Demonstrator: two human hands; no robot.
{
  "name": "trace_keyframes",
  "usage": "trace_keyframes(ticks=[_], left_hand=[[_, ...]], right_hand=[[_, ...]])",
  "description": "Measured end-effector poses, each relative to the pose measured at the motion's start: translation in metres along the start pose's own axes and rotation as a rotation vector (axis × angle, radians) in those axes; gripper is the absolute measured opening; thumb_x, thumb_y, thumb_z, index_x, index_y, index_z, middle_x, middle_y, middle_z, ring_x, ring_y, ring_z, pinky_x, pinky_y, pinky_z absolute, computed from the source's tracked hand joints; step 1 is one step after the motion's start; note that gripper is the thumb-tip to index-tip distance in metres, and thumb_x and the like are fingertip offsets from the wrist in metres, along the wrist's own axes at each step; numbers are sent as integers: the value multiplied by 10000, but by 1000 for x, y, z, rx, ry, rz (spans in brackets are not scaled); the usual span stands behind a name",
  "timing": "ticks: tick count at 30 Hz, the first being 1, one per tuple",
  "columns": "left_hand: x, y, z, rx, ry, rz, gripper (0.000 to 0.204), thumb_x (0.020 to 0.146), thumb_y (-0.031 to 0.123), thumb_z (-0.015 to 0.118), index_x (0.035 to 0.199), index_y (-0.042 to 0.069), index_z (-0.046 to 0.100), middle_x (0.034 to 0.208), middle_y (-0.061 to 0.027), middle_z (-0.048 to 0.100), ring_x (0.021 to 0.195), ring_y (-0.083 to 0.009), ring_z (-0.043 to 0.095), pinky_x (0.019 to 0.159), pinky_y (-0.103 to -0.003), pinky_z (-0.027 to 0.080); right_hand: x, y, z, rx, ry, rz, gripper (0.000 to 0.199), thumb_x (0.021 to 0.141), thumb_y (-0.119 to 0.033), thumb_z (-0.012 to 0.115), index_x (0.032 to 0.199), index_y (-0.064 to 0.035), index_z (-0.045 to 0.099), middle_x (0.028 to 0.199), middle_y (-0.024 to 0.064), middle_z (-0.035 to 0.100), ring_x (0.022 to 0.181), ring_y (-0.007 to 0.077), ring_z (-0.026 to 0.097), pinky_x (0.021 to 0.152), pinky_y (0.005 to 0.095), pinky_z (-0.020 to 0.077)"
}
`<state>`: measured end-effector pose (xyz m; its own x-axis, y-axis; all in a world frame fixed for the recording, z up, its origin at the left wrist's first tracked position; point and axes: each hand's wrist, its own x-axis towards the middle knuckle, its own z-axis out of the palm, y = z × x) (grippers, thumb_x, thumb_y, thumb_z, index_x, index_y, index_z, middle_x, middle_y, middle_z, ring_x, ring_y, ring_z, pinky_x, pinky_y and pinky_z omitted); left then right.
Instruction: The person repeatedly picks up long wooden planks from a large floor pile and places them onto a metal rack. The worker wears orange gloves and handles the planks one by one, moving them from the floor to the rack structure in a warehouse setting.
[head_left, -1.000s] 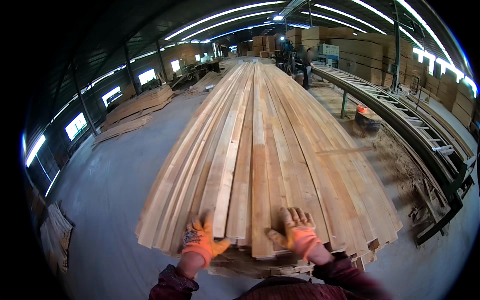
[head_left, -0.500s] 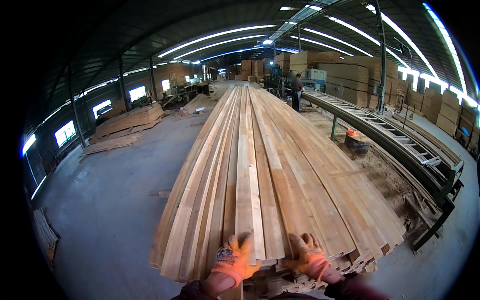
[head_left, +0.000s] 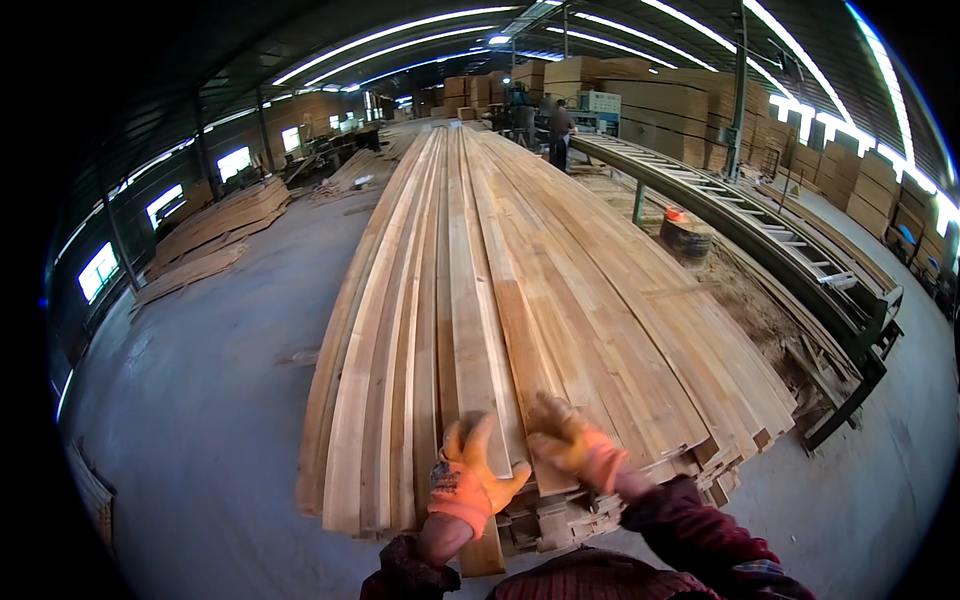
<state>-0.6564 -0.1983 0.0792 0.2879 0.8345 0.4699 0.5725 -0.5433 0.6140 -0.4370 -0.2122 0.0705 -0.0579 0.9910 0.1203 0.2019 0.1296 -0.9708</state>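
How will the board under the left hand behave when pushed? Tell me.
The board should slide rather than roll, since it lies flat among other boards. It may sag if lifted by one end, being long and narrow. Its bare, dry-looking wood probably isn't very slippery.

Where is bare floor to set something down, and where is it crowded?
Floor is bare between the board stack and the lumber pile on its left, bar small scraps; also right of the near end of the conveyor. Crowded: the strip between stack and conveyor, with sawdust and offcuts.
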Motion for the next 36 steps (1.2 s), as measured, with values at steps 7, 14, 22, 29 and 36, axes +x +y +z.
trace_keyframes(ticks=[7, 14, 22, 29, 36], left_hand=[[-7, 2, -14, 160, -140, -128, 937, 717, 464, 831, 1517, 178, 438, 1534, -316, 334, 1352, -529, 413, 1100, -578, 400], [-3, 9, -17, 162, -212, -123, 945, 711, 443, 844, 1518, 160, 441, 1555, -323, 301, 1385, -530, 369, 1117, -574, 382], [-2, 12, -13, 33, 10, -30, 873, 671, 364, 873, 1407, 43, 529, 1420, -275, 467, 1341, -471, 423, 1114, -536, 401], [-3, 24, -27, 88, -33, -19, 923, 720, 350, 866, 1472, 30, 438, 1420, -251, 495, 1345, -417, 446, 1106, -498, 418], [29, 54, -5, -777, -309, -132, 811, 821, 164, 837, 1492, 0, 412, 1341, -164, 614, 1238, -275, 610, 1034, -408, 511]], right_hand=[[-26, -42, 15, -876, 117, 42, 868, 905, -645, 545, 1423, 45, 452, 1468, 270, 479, 1387, 444, 416, 1182, 497, 263], [-20, -58, 41, -299, 199, 165, 775, 894, -465, 710, 1453, 13, 466, 1289, 252, 637, 1196, 385, 630, 1000, 466, 491], [6, -10, -5, 768, 82, 492, 486, 955, -231, 688, 1382, -31, 571, 1215, 151, 698, 1076, 294, 692, 901, 458, 583], [14, -29, -17, 831, -175, 676, 486, 925, -312, 702, 1348, -93, 606, 1181, 180, 696, 998, 375, 701, 846, 538, 592], [0, -37, -61, 972, -278, 398, 479, 936, -272, 686, 1313, 11, 599, 1123, 167, 720, 983, 321, 723, 856, 473, 602]])
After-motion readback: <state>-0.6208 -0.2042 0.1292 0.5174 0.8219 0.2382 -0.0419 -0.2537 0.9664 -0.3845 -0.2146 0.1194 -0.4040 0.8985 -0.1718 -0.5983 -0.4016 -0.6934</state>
